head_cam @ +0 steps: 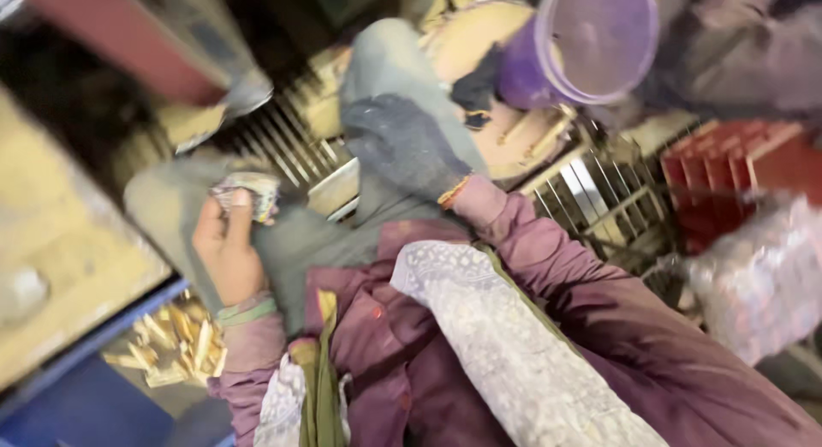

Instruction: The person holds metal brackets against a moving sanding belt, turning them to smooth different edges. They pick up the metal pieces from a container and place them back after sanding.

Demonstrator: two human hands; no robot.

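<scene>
Purple sleeves; dark knit glove on the right hand (402, 147); green bangles at the left hand's (227, 250) wrist; white patterned scarf (505, 344).

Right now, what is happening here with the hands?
A seated person looks down at their lap. The bare left hand holds a small crumpled wrapper in its fingers. The right hand, in a dark glove, rests on the knee and seems to hold nothing. A purple bucket stands ahead, a red crate to the right, and small wooden pieces lie at lower left. The picture is blurred.
</scene>
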